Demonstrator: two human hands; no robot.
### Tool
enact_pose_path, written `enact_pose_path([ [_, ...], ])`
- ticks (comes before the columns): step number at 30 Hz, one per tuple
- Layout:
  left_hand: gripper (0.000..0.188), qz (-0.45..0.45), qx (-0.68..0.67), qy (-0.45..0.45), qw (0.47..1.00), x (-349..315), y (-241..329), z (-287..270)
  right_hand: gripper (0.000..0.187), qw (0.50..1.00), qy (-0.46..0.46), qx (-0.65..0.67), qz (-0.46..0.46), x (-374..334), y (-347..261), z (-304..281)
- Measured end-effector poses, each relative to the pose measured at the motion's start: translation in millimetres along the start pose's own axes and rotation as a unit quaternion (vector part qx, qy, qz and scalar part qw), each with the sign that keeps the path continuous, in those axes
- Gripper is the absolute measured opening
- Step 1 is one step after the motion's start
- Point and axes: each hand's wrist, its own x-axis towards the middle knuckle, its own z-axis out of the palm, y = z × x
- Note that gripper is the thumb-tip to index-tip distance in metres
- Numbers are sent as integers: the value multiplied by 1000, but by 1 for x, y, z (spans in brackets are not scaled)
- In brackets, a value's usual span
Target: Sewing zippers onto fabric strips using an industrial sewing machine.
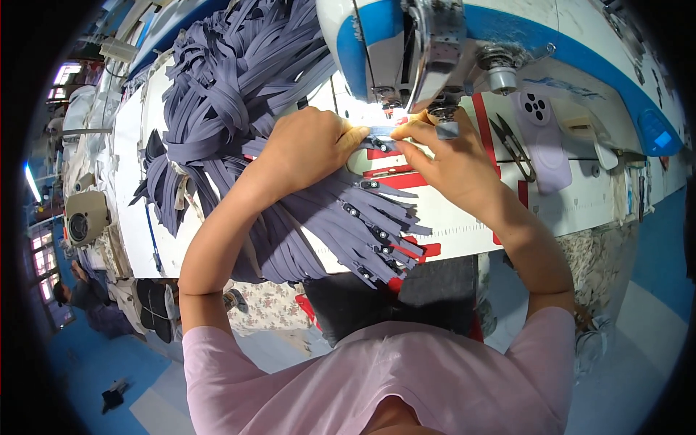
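Both hands pinch a grey-blue zipper [379, 132] just in front of the needle area [388, 109] of a white and blue sewing machine [580, 61]. My left hand [308, 145] grips its left side between thumb and fingers. On the right part, my right hand [442, 156] closes thumb and fingertips. A dark slider shows on the zipper between the hands. Below my left wrist, a fan of grey-blue zippers [326, 221] lies across the table, with several dark sliders near the ends. A large heap of zippers [243, 87] is piled to the left.
Thread snips [513, 148] and a lilac phone [544, 145] lie right of my right hand. Red tape strips [487, 130] mark the white table [464, 235]. A beige device [85, 217] stands far left, near another person [98, 301]. White cloth is stacked along the left edge.
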Motion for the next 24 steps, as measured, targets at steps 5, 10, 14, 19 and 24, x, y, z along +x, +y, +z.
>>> enact_pose_path([
  [5,20,104,212,274,932,-15,12,15,13,995,81,33,-43,5,-1,3],
  [10,20,178,-23,245,953,-14,22,31,14,993,97,57,-43,4,2,8],
  [14,18,123,-101,214,964,-11,7,34,16,995,90,3,-45,5,2,9],
  [19,13,127,-87,207,966,-8,10,33,18,992,94,68,-43,6,5,6],
  [24,11,99,-112,228,962,-4,9,43,19,994,91,50,-37,8,1,2],
])
